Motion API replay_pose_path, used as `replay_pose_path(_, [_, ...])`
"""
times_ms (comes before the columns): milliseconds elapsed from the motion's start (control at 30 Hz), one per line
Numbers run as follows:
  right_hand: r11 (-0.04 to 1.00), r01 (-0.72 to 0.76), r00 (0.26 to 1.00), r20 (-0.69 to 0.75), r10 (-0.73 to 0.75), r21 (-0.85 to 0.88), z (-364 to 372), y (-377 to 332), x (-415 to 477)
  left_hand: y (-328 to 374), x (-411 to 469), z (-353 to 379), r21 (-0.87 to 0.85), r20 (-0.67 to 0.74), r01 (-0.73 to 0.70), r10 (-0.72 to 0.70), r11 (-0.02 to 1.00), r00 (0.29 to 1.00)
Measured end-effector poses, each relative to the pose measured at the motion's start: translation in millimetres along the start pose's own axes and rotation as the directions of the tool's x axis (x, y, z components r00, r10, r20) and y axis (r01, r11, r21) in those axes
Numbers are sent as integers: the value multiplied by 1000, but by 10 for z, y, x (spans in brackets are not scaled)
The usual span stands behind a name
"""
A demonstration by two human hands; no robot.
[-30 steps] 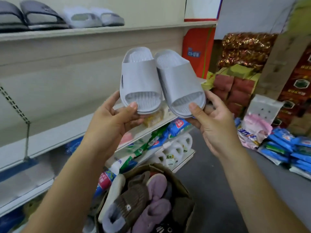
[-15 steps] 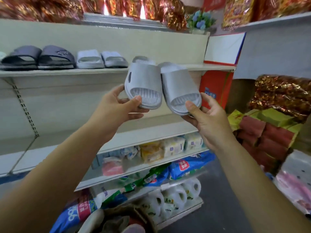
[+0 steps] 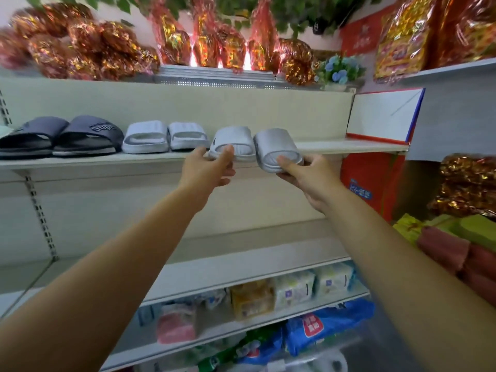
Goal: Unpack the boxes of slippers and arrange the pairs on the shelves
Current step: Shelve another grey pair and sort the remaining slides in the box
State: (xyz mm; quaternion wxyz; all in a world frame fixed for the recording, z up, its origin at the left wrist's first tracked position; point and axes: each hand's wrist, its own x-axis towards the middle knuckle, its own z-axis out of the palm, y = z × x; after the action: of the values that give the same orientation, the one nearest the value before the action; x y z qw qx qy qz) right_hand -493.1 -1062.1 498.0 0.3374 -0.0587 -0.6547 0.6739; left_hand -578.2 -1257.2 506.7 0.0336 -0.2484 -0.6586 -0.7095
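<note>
Both arms reach up to the upper shelf point(image 3: 349, 146). My left hand point(image 3: 206, 169) grips the open end of a light grey slipper point(image 3: 236, 138) that lies on the shelf's front edge. My right hand point(image 3: 303, 175) grips the matching grey slipper point(image 3: 273, 142) beside it, its near end still over the edge. To their left on the same shelf stand a pale white pair point(image 3: 163, 135) and a dark navy pair point(image 3: 61, 135).
An open white and red box point(image 3: 383, 116) stands at the shelf's right end. Foil-wrapped red and gold goods point(image 3: 80, 49) fill the top. An empty shelf point(image 3: 241, 272) lies below, then packaged goods point(image 3: 292, 291). Red and green packs point(image 3: 456, 242) are stacked at right.
Both hands have risen and moved forward, carrying the grey pair from mid-air onto the upper shelf beside the white pair. The camera has tilted upward, and the box of slippers has left the view.
</note>
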Motion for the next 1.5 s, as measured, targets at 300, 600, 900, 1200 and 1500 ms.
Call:
replay_pose_path(300, [629,247,960,99,-261,-737,-110,63,929,-383,732,164,848,-114,-176,496,500,861])
replay_pose_path(600, [435,431,902,373,-215,-791,-117,293,1826,-430,1328,451,917,40,-234,509,323,860])
replay_pose_path(900, [507,516,849,490,-196,-690,-159,309,2094,-383,1376,388,899,-24,-172,437,403,899])
replay_pose_path(1200, [500,506,858,474,-201,-703,-168,339,2097,-418,1365,409,891,-24,-187,455,414,890])
replay_pose_path(1500, [499,487,865,473,-165,-717,-170,275,1993,-349,1314,426,868,-60,-163,425,470,903])
